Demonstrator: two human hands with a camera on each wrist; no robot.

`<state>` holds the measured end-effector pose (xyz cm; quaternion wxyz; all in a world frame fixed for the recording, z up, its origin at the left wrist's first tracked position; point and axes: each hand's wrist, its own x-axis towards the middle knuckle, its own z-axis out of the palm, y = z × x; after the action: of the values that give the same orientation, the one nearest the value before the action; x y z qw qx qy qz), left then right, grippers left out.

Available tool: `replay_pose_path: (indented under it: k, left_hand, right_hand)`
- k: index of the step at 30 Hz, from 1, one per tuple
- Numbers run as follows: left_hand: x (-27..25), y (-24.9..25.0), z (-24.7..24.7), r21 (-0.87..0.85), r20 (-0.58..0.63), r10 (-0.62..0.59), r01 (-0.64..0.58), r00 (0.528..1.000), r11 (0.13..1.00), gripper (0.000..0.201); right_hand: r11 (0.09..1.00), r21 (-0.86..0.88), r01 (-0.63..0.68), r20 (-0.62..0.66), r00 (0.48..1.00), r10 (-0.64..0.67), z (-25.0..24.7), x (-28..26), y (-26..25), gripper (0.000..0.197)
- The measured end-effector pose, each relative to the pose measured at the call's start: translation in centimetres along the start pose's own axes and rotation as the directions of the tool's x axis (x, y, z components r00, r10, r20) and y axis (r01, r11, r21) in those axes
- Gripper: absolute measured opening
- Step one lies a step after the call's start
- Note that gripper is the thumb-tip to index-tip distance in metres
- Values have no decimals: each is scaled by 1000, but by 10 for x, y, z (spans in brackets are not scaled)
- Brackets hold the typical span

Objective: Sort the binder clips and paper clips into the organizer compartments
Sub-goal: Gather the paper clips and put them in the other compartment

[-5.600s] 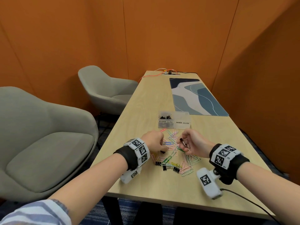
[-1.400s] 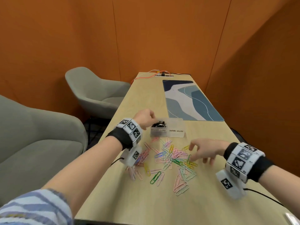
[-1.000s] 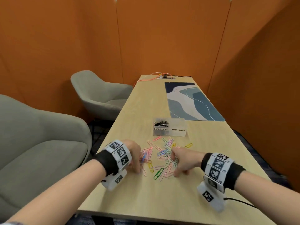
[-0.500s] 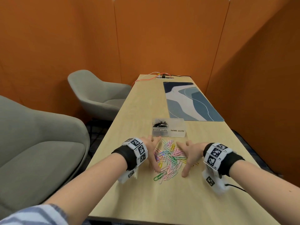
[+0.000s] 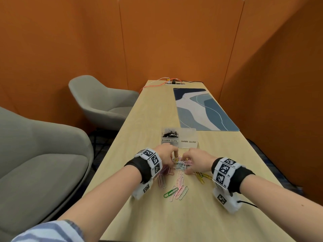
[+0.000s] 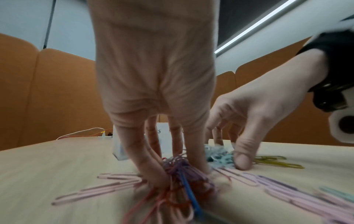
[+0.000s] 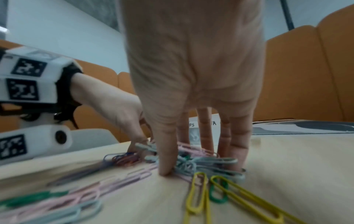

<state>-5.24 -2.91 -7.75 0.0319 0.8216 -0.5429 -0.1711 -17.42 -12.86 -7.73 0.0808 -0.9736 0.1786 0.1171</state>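
Note:
A clear organizer (image 5: 188, 145) stands on the table, labelled BINDER CLIPS and PAPER CLIPS. Black binder clips (image 5: 170, 133) fill its left compartment; the right one looks empty. Just in front of it lie coloured paper clips (image 5: 181, 165), with both hands closed in on them. My left hand (image 5: 172, 160) pinches a red, purple and blue bunch (image 6: 182, 171). Thumb and fingers of my right hand (image 7: 201, 165) grip a pale blue bunch (image 7: 216, 163). Loose pink (image 5: 180, 187), green (image 5: 171, 192) and yellow clips (image 5: 202, 177) lie nearer me.
A blue patterned desk mat (image 5: 202, 109) lies beyond the organizer on the right. Cables and a power strip (image 5: 173, 82) sit at the table's far end. Two grey armchairs (image 5: 103, 102) (image 5: 35, 154) stand left of the table. Orange partitions enclose it.
Half a second ago both hands lay spread either side of the pile. They have drawn together and their fingers have closed on bunches of clips, leaving some behind.

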Motion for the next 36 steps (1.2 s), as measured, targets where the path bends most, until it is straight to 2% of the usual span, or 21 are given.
replay_pose_path:
  k: [2,6,10,13,15,18,23,27,32,34,36]
  left_hand:
    - [0,1,2,20,-51,9,-8,999,1000,41]
    - [0,2,3,25,-89,0,2,996,1000,28]
    - [0,1,-1,-33,-69,-22,20,997,999,24]
    - [2,-3,-8,-95,-45,-50,45,998,994,23]
    - [2,-7,-15,-158,-16,-61,58,998,986,20]
    - [2,-12,-29,-270,54,-76,88,996,959,10]
    - [4,-22,-44,-335,124,-117,152,985,930,14]
    - [0,-26,-53,-399,155,-96,151,983,905,14]
    - [-2,-29,-61,-459,169,-67,139,983,878,13]
    - [-2,-29,-63,-480,159,-66,135,985,867,14]
    - [-1,-28,-66,-495,149,-62,129,987,859,15]
  right_hand:
    - [999,-34,15,-73,997,-17,4,-2,-1,42]
    - [998,-59,31,-133,990,-39,7,-4,-1,24]
    - [999,34,13,-151,989,-8,2,-3,5,3]
    - [986,163,-19,-119,992,39,-11,0,12,16]
    - [962,270,-33,-83,995,57,-22,4,16,3]
    - [922,383,-60,-34,996,79,-33,11,24,5]
    - [887,449,-112,132,990,58,-49,24,30,20]
    - [800,591,-103,63,995,81,-79,42,39,23]
    - [613,784,-101,11,989,149,-106,68,47,55]
    - [631,768,-104,-32,979,201,-106,78,48,52]
    - [711,688,-144,-51,968,245,-97,84,48,38]
